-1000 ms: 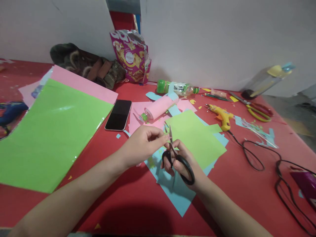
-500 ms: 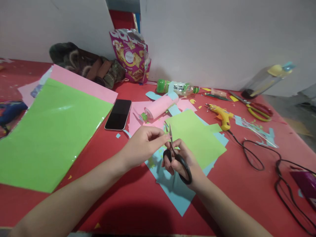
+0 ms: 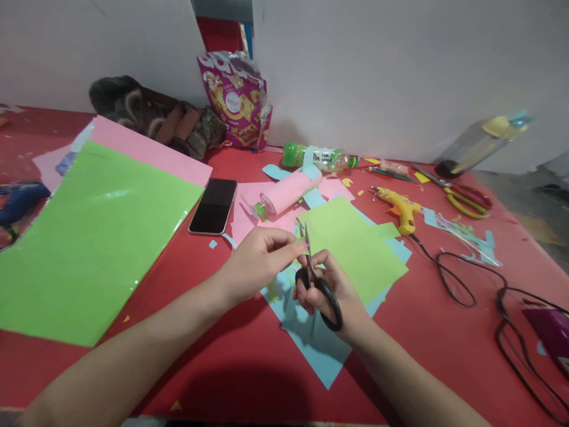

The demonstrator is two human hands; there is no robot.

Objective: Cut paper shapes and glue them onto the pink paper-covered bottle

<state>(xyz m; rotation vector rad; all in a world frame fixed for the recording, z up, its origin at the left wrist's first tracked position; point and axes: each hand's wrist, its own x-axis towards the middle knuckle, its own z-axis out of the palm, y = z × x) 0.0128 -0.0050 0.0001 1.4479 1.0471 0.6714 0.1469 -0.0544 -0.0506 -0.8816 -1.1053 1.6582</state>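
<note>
My left hand [image 3: 258, 261] pinches a tiny scrap of green paper [image 3: 301, 241] between thumb and fingertips. My right hand [image 3: 329, 290] grips black-handled scissors [image 3: 316, 282], blades pointing up at the scrap, nearly closed. Both hands hover over a light blue sheet [image 3: 311, 338] and a smaller green sheet [image 3: 351, 246] lying on the red table [image 3: 249, 356].
A large green sheet [image 3: 84, 237] over a pink sheet [image 3: 151, 154] lies left, a phone [image 3: 214, 206] beside it. A pink-wrapped bottle [image 3: 288, 193], a green bottle [image 3: 317, 158], a yellow glue gun [image 3: 400, 207] with black cord [image 3: 466, 284], red-yellow scissors [image 3: 462, 198] and a snack bag [image 3: 235, 101] lie beyond.
The scissor handles have squeezed slightly closer together and my right hand has shifted a little up. My left hand keeps its pinch in the same place.
</note>
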